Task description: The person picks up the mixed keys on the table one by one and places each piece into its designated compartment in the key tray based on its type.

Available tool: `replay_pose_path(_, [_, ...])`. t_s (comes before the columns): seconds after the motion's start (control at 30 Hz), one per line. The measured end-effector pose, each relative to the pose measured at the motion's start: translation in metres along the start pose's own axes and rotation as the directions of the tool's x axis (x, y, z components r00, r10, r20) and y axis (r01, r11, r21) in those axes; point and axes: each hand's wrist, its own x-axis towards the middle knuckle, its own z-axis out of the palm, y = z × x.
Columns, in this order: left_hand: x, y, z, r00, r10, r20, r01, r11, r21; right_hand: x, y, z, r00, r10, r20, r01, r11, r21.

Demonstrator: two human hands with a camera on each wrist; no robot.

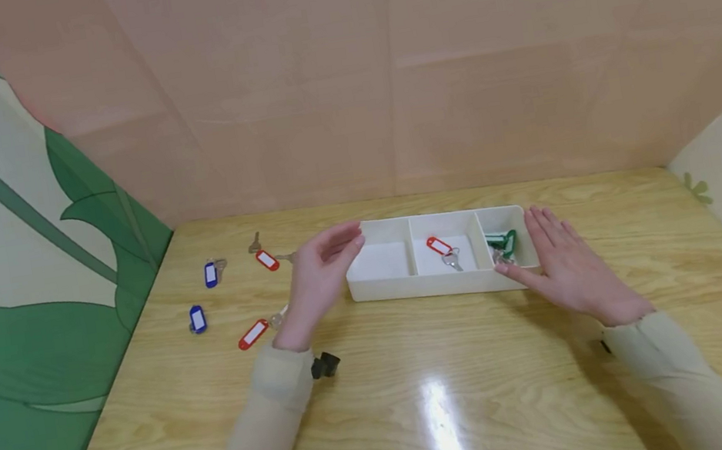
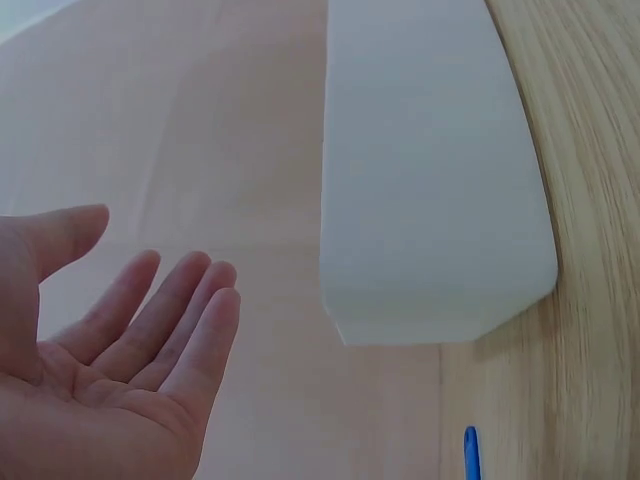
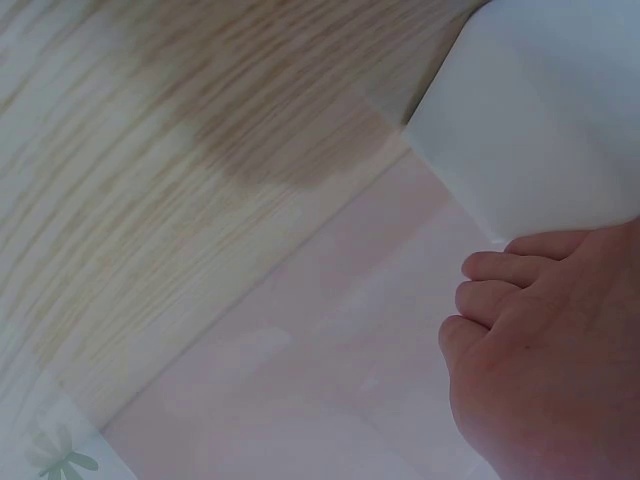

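Observation:
A white three-compartment box (image 1: 412,288) stands on the table. Its middle compartment has a red key tag (image 1: 438,246) with a key, and green key tags (image 1: 509,242) lie in the right one. My left hand (image 1: 322,270) hovers at the box's left end, fingers loosely bent; the left wrist view shows a gap between its fingertips and the white box wall (image 2: 430,180). Along the right end lies my right hand (image 1: 570,267), its fingers straight and the thumb stretched across the front corner. In the right wrist view its fingers (image 3: 490,300) appear against the box.
Left of the box lie red key tags, one farther back (image 1: 267,260) and one nearer (image 1: 254,334), with keys. Farther left are two blue key tags, an upper one (image 1: 210,275) and a lower one (image 1: 198,319). A pinkish wall (image 1: 384,97) rises behind the table.

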Motion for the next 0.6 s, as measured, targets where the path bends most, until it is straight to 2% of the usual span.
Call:
replay_pose_path(0.07, [-0.001, -0.001, -0.003, 1.0, -0.008, -0.006, 0.008, 1.0, -0.006, 0.0, 0.0, 0.0, 1.0, 0.005, 0.004, -0.005, 1.0, -0.002])
replay_pose_path(0.1, [-0.001, -0.007, -0.004, 1.0, 0.003, -0.008, -0.003, 1.0, -0.006, 0.0, 0.0, 0.0, 1.0, 0.005, 0.004, -0.005, 1.0, -0.004])
replay_pose_path(0.27, [-0.005, -0.009, -0.01, 1.0, -0.001, -0.009, 0.002, 1.0, 0.021, 0.0, 0.001, 0.0, 1.0, -0.003, -0.006, 0.003, 1.0, -0.011])
replay_pose_path(0.6, [-0.019, -0.01, -0.023, 0.999, -0.054, 0.004, 0.053, 0.994, 0.09, 0.0, 0.003, 0.002, 1.0, -0.003, 0.0, 0.003, 1.0, -0.006])
